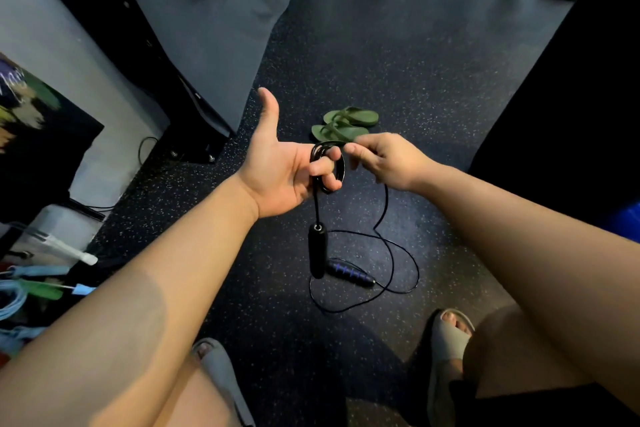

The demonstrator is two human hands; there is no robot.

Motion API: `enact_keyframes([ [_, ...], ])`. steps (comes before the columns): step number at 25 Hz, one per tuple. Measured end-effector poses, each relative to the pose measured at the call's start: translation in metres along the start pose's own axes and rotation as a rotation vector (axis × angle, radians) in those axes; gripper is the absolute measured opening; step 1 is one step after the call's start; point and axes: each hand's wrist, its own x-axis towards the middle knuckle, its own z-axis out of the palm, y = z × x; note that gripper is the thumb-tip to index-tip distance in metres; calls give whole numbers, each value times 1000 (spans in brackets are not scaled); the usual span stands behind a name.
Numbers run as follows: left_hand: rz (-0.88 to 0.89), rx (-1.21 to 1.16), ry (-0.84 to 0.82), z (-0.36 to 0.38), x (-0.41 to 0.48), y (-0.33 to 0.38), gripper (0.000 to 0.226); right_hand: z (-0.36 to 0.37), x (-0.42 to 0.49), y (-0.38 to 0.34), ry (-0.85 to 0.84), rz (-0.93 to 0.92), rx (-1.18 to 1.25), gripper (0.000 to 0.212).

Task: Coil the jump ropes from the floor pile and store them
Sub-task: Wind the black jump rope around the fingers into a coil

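Two grey slide sandals (446, 350) stand nearest on the dark speckled rubber floor (398, 62). Just beyond them lies one ridged black-and-purple rope handle (349, 272), its long axis running left to right, amid loose loops of thin black jump rope cord (398, 253). A second, plain black handle (318, 250) hangs vertically from the left hand (280, 173), whose curled fingers carry several coiled turns, thumb raised. The right hand (384, 159) pinches the cord. Farther off lie two green flip-flops (343, 125).
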Motion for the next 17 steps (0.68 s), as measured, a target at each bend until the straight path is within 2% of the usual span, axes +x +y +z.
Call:
enact_keyframes([
  [3,20,-5,109,2,-2,3,116,11,4,-1,-68,81,63,43],
  [6,25,89,198,3,-1,2,110,13,8,-1,5,145,145,46],
  [8,34,78,188,3,-3,3,110,12,10,-2,12,156,138,46],
  [13,167,-307,90,0,-9,6,114,26,10,-10,-90,237,271,48],
  [17,375,-474,135,-5,-9,6,113,39,2,-15,-279,315,194,49],
])
